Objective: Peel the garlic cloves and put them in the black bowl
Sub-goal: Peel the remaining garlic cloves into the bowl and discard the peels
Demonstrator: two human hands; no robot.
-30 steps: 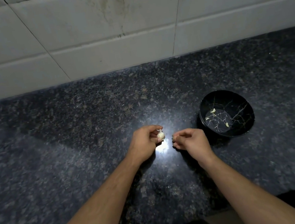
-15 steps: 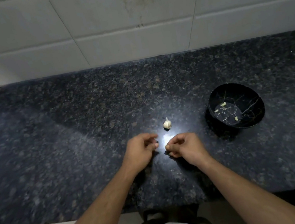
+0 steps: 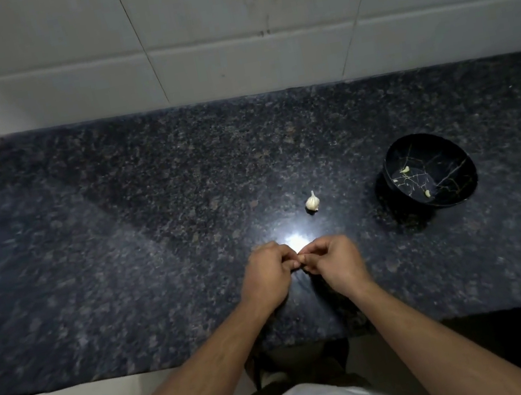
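White garlic bulb (image 3: 312, 202) sits on the dark granite surface (image 3: 151, 216), left of the black bowl (image 3: 431, 176) holding peeled cloves (image 3: 404, 169). Nearer, left hand (image 3: 267, 274) and right hand (image 3: 334, 260) meet, fingers curled, fingertips touching; anything pinched between them is hidden.

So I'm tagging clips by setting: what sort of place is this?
Most likely a home kitchen: a dark granite counter against a tiled wall, with garlic and a black bowl on it.
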